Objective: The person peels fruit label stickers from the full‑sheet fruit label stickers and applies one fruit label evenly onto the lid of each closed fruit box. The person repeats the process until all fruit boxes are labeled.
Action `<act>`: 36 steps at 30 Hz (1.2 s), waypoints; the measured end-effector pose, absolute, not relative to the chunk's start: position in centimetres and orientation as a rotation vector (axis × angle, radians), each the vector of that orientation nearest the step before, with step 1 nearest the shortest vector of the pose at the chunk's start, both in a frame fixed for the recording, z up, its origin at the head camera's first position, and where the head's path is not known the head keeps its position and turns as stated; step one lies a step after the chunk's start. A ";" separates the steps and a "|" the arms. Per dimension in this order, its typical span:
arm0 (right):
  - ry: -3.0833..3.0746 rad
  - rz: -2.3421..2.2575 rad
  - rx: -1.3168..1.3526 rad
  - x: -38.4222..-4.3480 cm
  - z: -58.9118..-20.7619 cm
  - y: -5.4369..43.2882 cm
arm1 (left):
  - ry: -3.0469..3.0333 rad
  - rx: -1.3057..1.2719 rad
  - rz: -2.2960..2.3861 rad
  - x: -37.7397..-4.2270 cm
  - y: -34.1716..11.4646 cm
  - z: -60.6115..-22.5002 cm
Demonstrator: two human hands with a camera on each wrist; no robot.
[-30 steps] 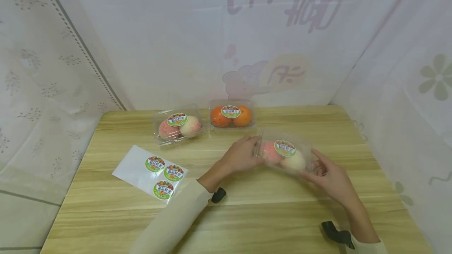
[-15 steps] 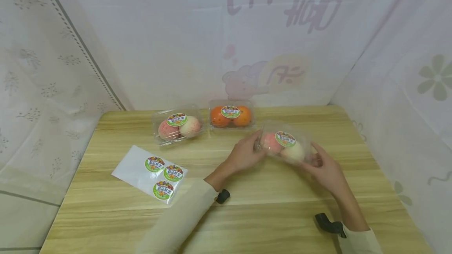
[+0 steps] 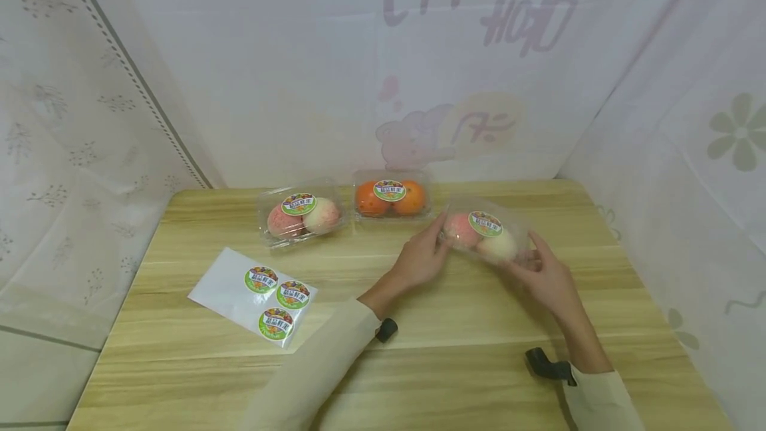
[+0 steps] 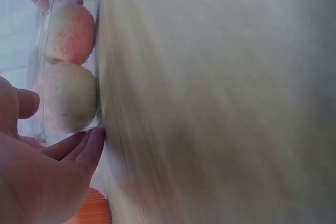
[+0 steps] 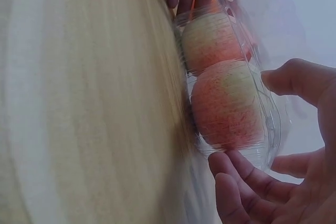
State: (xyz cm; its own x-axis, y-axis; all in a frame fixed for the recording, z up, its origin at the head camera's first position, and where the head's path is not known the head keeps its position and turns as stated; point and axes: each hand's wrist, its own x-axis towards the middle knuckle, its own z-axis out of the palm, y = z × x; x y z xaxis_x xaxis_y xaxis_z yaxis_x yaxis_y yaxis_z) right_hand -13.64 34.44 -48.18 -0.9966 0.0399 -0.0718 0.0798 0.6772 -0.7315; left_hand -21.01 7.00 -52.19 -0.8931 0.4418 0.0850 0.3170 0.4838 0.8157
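Note:
A clear plastic fruit box (image 3: 483, 235) with two pink and pale peaches (image 3: 461, 229) and an oval sticker (image 3: 485, 223) on its lid is held at its two ends. My left hand (image 3: 417, 259) grips the left end; in the left wrist view its thumb is by the lid's edge and its fingertips (image 4: 95, 139) are low at the end. On the right end is my right hand (image 3: 549, 285), its thumb at the rim and its other fingers (image 5: 247, 174) against the end wall. The box looks close to the wooden table (image 3: 455, 364); contact underneath is hidden.
At the back stand another box of peaches (image 3: 302, 215) and a box of orange fruit (image 3: 391, 196), both stickered. A white sheet (image 3: 221, 285) with several oval stickers lies at the left. Behind the table's back edge hangs a pale printed curtain (image 3: 287, 85).
Both hands have moved the held box of peaches away from me, toward the back of the table. The other boxes and the sticker sheet stay where they were.

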 end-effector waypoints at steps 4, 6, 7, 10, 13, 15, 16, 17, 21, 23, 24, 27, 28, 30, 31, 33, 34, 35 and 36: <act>2.844 -1.230 0.108 -14.3 -48.2 34.5 | 2.633 0.672 1.345 -22.3 7.9 -54.0; 2.841 -1.239 0.113 -14.6 -48.1 34.5 | 2.655 0.673 1.329 -22.8 8.2 -54.5; 2.835 -1.242 0.116 -14.8 -48.1 34.6 | 2.654 0.669 1.330 -23.0 8.3 -54.6; 2.814 -1.252 0.118 -15.2 -48.1 34.6 | 2.667 0.650 1.313 -23.5 8.5 -54.8; 2.792 -1.270 0.123 -15.7 -48.2 34.8 | 2.669 0.627 1.302 -23.8 8.7 -54.6; 2.783 -1.280 0.128 -15.9 -48.3 34.8 | 2.675 0.617 1.294 -24.0 8.7 -54.5; 2.777 -1.287 0.134 -16.0 -48.3 34.9 | 2.674 0.621 1.302 -24.0 8.6 -54.4; 2.776 -1.291 0.140 -16.1 -48.4 34.9 | 2.670 0.619 1.312 -24.1 8.6 -54.5; 2.767 -1.303 0.162 -16.2 -48.5 35.0 | 2.639 0.617 1.368 -24.4 8.5 -55.1; 2.764 -1.307 0.170 -16.2 -48.5 34.9 | 2.616 0.619 1.414 -24.7 8.4 -55.5; 2.759 -1.311 0.174 -16.2 -48.5 34.9 | 2.608 0.626 1.439 -24.7 8.4 -55.7; 2.746 -1.321 0.187 -16.1 -48.6 35.0 | 2.565 0.645 1.526 -24.4 8.0 -55.5; 2.739 -1.326 0.190 -16.0 -48.7 35.0 | 2.542 0.651 1.551 -24.0 7.8 -55.0; 2.727 -1.336 0.199 -16.0 -48.8 35.1 | 2.497 0.644 1.583 -23.1 7.3 -53.7; 2.721 -1.341 0.202 -16.0 -48.9 35.3 | 2.479 0.641 1.595 -22.6 7.1 -53.0; 2.710 -1.357 0.198 -15.9 -48.9 35.4 | 2.439 0.643 1.619 -21.8 6.6 -52.0; 2.709 -1.361 0.195 -15.9 -48.9 35.4 | 2.427 0.635 1.615 -21.4 6.3 -51.5; 2.705 -1.363 0.189 -15.9 -48.8 35.5 | 2.418 0.628 1.617 -21.1 6.1 -51.3; 2.706 -1.355 0.179 -15.8 -48.7 35.5 | 2.408 0.622 1.619 -20.8 5.9 -51.2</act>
